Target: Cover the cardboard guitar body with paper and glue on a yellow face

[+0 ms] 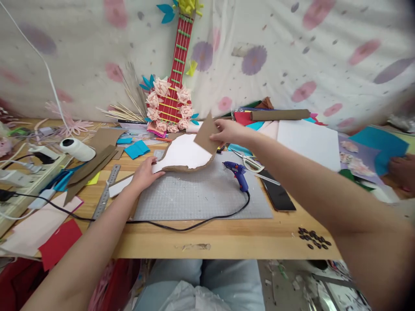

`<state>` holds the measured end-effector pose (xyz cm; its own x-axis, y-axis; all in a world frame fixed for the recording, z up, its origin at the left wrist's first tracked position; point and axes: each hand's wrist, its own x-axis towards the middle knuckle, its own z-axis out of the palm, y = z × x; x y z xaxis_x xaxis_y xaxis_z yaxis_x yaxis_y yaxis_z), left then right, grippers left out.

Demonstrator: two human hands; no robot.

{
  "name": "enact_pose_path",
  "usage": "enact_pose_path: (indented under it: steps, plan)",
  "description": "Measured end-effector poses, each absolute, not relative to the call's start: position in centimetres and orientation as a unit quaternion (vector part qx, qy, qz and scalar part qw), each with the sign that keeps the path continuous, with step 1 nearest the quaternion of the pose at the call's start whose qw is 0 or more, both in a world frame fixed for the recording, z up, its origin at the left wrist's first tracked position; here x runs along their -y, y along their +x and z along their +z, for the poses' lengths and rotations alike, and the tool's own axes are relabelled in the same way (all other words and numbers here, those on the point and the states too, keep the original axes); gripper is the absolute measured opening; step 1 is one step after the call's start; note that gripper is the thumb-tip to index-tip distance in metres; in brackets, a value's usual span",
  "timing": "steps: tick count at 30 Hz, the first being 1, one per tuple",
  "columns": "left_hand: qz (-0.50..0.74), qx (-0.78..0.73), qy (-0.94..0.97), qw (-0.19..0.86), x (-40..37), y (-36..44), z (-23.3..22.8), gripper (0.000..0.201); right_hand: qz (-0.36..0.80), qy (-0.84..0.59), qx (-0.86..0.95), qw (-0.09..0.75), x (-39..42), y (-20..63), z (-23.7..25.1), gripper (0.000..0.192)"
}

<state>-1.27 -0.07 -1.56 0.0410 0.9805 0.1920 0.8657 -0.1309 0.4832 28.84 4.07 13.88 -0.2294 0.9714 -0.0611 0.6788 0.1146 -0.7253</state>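
Left hand [145, 174] flat, fingers together, pressing the near-left edge of the white-faced cardboard cutout [184, 154] on the far part of the grey cutting mat [201, 196], right hand [227, 131] pinching a brown cardboard strip [205, 134] against its far-right edge, blue glue gun [238, 173] just right.

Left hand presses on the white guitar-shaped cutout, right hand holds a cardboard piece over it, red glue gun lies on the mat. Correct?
Not quite: in the head view the glue gun is blue, not red. The left hand does press on the white cutout, the right hand holds the cardboard piece, and the gun lies on the mat.
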Motion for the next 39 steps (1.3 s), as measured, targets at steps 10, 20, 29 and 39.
enact_pose_path:
  steps: [10, 20, 29, 39]
  plan:
    - [0.284, -0.66, 0.689, 0.096, 0.7, -0.6, -2.1, 0.06, 0.177, -0.61, 0.757, 0.154, -0.8, 22.0, 4.7, 0.035]
    - [0.286, -0.665, 0.685, 0.079, 0.8, -0.4, -2.0, 0.059, 0.138, -0.671, 0.709, 0.166, -1.8, 24.8, 4.4, 0.035]
    - [0.286, -0.659, 0.692, 0.073, 0.8, -0.4, -1.9, 0.058, 0.206, -0.631, 0.713, 0.225, -1.8, 22.1, 3.7, 0.036]
    - [0.284, -0.653, 0.699, 0.065, 0.8, -0.5, -1.9, 0.055, 0.22, -0.64, 0.692, 0.25, -3.4, 23.2, 3.7, 0.035]
